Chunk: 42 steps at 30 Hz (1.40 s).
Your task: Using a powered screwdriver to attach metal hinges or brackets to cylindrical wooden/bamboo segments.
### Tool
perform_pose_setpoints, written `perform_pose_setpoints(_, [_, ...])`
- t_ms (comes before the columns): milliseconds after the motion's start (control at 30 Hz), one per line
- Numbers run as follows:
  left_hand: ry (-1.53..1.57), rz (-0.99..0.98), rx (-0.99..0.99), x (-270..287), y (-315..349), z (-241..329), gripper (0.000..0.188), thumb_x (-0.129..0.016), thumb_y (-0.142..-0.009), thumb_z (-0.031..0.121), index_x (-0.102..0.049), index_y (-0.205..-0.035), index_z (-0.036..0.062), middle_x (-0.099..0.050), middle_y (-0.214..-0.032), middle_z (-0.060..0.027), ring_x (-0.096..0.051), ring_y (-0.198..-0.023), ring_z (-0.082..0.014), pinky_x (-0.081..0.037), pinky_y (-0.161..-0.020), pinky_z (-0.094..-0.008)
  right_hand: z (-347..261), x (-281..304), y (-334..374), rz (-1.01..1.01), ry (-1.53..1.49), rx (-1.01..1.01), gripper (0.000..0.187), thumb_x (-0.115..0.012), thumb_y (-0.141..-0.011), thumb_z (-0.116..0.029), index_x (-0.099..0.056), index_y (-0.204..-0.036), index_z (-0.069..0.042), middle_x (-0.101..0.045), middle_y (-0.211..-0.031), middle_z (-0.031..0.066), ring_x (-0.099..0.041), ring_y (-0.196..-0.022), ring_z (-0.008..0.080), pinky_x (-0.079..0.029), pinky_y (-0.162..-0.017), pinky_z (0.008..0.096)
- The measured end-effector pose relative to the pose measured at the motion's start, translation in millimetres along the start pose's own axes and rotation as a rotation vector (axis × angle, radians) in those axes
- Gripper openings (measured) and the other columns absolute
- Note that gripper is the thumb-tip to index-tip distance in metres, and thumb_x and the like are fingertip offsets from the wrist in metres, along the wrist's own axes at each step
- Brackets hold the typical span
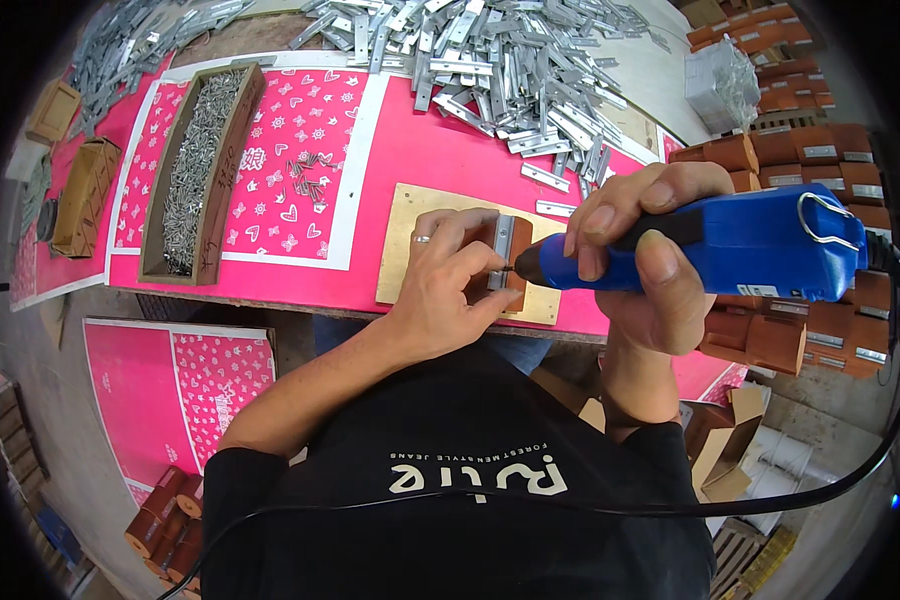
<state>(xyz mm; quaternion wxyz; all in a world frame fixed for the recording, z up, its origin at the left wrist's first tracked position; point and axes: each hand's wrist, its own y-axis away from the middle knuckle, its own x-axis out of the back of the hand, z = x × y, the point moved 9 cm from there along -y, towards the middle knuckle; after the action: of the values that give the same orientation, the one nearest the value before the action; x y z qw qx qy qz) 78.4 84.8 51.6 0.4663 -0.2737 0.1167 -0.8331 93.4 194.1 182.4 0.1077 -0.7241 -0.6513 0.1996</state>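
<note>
Slipping sideways could drive the electric screwdriver (760, 240) gripped in the right hand (660, 268) into the left hand (444, 278) pinching the metal strip (504, 236).

Lettering (478, 475) — black shirt (450, 410), handwriting (222, 180) — long wooden box (238, 125)

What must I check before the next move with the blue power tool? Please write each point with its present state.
1. Blue power tool held in the right hand: ok.
2. Metal strip lying on the brown piece: ok.
3. Wooden board under the brown piece: ok.
4. Left hand clear of the tool's tip: not ok, its fingers are right beside it.
5. Tip properly engaged: cannot tell, too small to see.
6. Black cable away from the tip: ok, it crosses the black shirt.
</note>
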Motion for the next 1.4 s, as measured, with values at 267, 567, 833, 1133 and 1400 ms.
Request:
perform_pose_setpoints(267, [0.02,-0.012,0.018,-5,7,-8,0.028,-0.077,-0.067,0.016,-0.062,-0.087,0.005,-0.051,-0.118,-0.016,-0.043,-0.109,-0.0366,-0.035,-0.092,-0.0464,7,-17,-1,-0.052,0.108,0.026,0.033,-0.065,-0.082,-0.016,-0.043,-0.104,-0.002,-0.06,-0.082,0.0177,-0.056,-0.055,0.018,-0.05,-0.058,0.0336])
perform_pose_setpoints(567, [0.051,0.002,0.026,-9,10,-14,0.026,-0.076,-0.069,0.017,-0.061,-0.086,0.0048,-0.051,-0.119,-0.0165,-0.041,-0.11,-0.0367,-0.034,-0.091,-0.047,13,-28,-2,-0.019,0.127,-0.023,0.036,-0.07,-0.081,-0.014,-0.044,-0.103,-0.002,-0.06,-0.08,0.0183,-0.056,-0.056,0.0178,-0.05,-0.056,0.0298])
perform_pose_setpoints(833, [0.045,-0.012,0.008,-10,9,-16,0.027,-0.076,-0.069,0.019,-0.061,-0.086,0.0044,-0.051,-0.117,-0.016,-0.041,-0.108,-0.0364,-0.034,-0.091,-0.0467,11,-31,-9,-0.1,0.157,0.008,0.037,-0.072,-0.082,-0.016,-0.044,-0.102,-0.001,-0.06,-0.079,0.0192,-0.056,-0.056,0.0174,-0.048,-0.051,0.0271])
perform_pose_setpoints(1133, [0.012,-0.027,0.011,-14,11,-17,0.029,-0.076,-0.07,0.021,-0.06,-0.087,0.004,-0.05,-0.118,-0.0171,-0.042,-0.109,-0.0369,-0.034,-0.091,-0.0476,15,-36,-4,-0.234,0.634,0.019,0.035,-0.072,-0.082,-0.013,-0.045,-0.101,-0.001,-0.06,-0.078,0.0188,-0.055,-0.055,0.0163,-0.047,-0.048,0.0252])
perform_pose_setpoints(1400, [0.041,0.026,0.016,-10,11,-19,0.037,-0.076,-0.07,0.022,-0.059,-0.099,0.005,-0.049,-0.118,-0.0176,-0.043,-0.108,-0.0375,-0.034,-0.091,-0.0477,26,-40,-5,-0.189,0.315,-0.018,0.034,-0.072,-0.082,-0.01,-0.044,-0.1,-0.003,-0.058,-0.071,0.0155,-0.055,-0.055,0.0148,-0.044,-0.046,0.0222])
